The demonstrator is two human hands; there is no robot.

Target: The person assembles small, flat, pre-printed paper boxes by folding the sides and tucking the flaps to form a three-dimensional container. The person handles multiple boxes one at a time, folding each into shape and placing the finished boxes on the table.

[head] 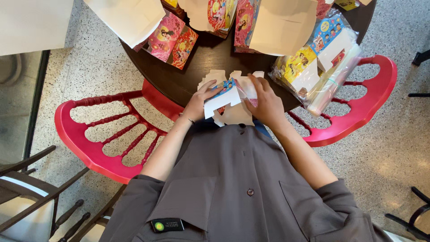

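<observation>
A flat die-cut cardboard box blank (226, 96), white inside with a colourful blue cartoon print, is held between both hands at the near edge of a dark round table (210, 58). My left hand (199, 102) grips its left side with the fingers curled over the top. Pressing on its right flaps is my right hand (264, 105). Under it lies a small stack of more white blanks (224, 75).
Folded colourful boxes (172, 40) and white blanks (282, 24) cover the far table. A plastic bag of printed blanks (322, 62) hangs over the right edge. Red chairs (103, 134) stand left and right (371, 103); dark chair frames (31, 179) stand at the lower left.
</observation>
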